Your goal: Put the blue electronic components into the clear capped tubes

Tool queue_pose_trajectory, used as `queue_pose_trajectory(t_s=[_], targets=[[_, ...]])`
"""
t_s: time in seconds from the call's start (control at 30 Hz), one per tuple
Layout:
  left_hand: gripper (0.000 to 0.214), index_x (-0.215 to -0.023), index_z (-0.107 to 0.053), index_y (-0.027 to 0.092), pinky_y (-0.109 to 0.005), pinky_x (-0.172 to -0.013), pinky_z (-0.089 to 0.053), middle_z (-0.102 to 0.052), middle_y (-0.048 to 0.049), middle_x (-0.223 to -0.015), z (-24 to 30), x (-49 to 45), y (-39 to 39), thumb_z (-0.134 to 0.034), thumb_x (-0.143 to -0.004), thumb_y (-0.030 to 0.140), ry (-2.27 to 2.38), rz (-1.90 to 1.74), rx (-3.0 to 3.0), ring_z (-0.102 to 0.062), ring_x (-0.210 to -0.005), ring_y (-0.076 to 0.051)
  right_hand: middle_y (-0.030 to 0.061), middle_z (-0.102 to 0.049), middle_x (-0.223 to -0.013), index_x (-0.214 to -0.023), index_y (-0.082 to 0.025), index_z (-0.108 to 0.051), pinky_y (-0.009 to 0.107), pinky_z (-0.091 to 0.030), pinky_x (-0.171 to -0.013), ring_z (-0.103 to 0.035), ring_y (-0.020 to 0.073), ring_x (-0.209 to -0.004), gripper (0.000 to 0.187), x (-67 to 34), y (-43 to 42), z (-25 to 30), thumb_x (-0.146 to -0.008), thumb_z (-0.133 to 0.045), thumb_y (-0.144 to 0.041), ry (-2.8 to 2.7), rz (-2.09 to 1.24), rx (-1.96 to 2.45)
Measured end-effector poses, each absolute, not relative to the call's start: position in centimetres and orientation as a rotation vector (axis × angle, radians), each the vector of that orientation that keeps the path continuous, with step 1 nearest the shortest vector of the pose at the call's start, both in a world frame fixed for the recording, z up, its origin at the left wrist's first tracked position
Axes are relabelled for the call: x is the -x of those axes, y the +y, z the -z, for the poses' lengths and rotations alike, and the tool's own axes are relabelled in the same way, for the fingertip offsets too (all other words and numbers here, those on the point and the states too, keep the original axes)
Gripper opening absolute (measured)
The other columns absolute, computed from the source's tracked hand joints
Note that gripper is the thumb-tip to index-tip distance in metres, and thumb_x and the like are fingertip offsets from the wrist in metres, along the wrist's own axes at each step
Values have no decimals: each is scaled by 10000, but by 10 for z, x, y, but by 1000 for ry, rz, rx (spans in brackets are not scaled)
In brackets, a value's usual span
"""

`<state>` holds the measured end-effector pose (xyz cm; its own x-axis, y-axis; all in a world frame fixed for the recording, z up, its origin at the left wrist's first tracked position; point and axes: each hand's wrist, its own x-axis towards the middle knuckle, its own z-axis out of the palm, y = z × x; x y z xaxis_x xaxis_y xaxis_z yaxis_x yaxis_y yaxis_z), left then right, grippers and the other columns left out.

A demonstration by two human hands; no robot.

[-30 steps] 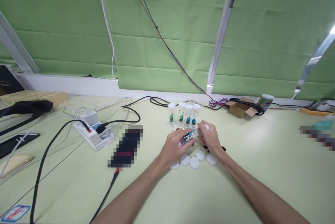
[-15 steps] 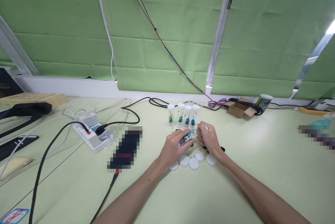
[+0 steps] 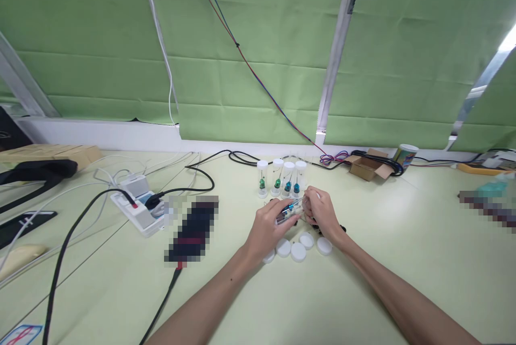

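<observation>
My left hand (image 3: 271, 224) is wrapped round a small clear plastic tube (image 3: 284, 219), held lying on its side with a blue piece inside. My right hand (image 3: 319, 209) is closed at the tube's right end, its fingertips pressed together; what they pinch is hidden. Just behind the hands stand several clear tubes with white caps (image 3: 262, 186), upright in a row, holding green or blue pieces with thin dark stems. Several loose round white caps (image 3: 298, 252) lie on the table in front of the hands. Small dark items show partly under my right wrist.
A power strip (image 3: 139, 210) with plugs and cables sits left on the pale table (image 3: 403, 280). Nearer is a blurred-out dark device (image 3: 193, 232) on a black cable. At the back right are an open cardboard box (image 3: 365, 166) and a canister (image 3: 405, 157).
The view has shifted very slightly. Both hands keep nearly the same position and hold at the tube.
</observation>
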<state>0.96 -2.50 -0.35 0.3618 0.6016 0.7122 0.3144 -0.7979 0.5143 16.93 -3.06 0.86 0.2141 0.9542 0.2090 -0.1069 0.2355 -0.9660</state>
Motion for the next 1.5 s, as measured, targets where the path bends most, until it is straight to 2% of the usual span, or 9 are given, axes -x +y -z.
queue_pose_trajectory(t_s=[0.27,0.43,0.53,0.63,0.7,0.8,0.93,1.13,1.5], targets=[[305,-1081,-628,191,-296,-794,-514,-673,-52,-943,1,-11,-26,-619,-833,368,828,-1395,-2306,-633,-855,-168,-92,-275,-431,-586,-224,-351,183,-235,-262,-239,70,-336,257,-170,-30,-9,-799,-484,-277,-1092,-926,1055],[338,-1092,-630,194,-291,-783,-523,-688,-60,-1009,-4,-7,-24,-626,-819,393,874,-1294,-2245,-645,-870,-176,-93,-303,-418,-626,-210,-403,179,-243,-290,-262,62,-325,324,-171,-32,-14,-829,-543,-421,-1141,-858,1100],[365,-1100,-632,189,-285,-761,-522,-694,-62,-1019,-6,-6,-23,-624,-812,413,927,-1257,-2211,-646,-855,-178,-107,-258,-444,-712,-203,-480,163,-233,-303,-233,54,-342,310,-172,-32,-18,-821,-567,-480,-1128,-926,1054],[349,-1062,-652,189,-272,-732,-510,-701,-43,-989,-9,-8,-24,-608,-817,433,976,-1251,-2169,-631,-780,-155,-111,-213,-477,-843,-209,-529,162,-267,-317,-208,60,-360,347,-174,-33,-22,-866,-462,-548,-1068,-1056,877],[337,-1035,-663,190,-261,-706,-497,-704,-28,-956,-13,-10,-26,-589,-827,445,1018,-1257,-2126,-607,-726,-138,-104,-248,-486,-908,-212,-534,170,-289,-325,-222,63,-362,383,-176,-33,-24,-889,-392,-568,-1046,-1097,760],[338,-1021,-664,184,-249,-681,-479,-700,-15,-868,-18,-11,-28,-557,-845,452,1045,-1253,-2068,-586,-693,-130,-86,-351,-513,-993,-216,-526,183,-308,-333,-277,66,-360,364,-176,-33,-24,-907,-384,-540,-1068,-1085,683],[351,-1021,-654,175,-249,-665,-468,-679,-10,-812,-19,-10,-27,-535,-855,461,1056,-1245,-2035,-568,-671,-130,-74,-434,-572,-1102,-225,-496,185,-321,-346,-326,62,-378,327,-172,-36,-24,-885,-502,-469,-1137,-986,735],[370,-1105,-614,192,-269,-745,-478,-688,-31,-943,-15,-10,-26,-543,-856,456,1020,-1231,-2124,-609,-751,-148,-54,-500,-702,-1206,-244,-449,167,-336,-358,-369,44,-429,471,-166,-39,-21,-806,-650,-392,-1249,-791,876],[457,-1236,-553,203,-297,-783,-492,-672,-67,-1088,-6,-13,-26,-528,-865,470,1024,-1196,-2155,-622,-804,-170,-41,-533,-720,-1273,-260,-419,215,-467,-396,-461,71,-434,482,-163,-40,-19,-842,-600,-374,-1287,-715,841]])
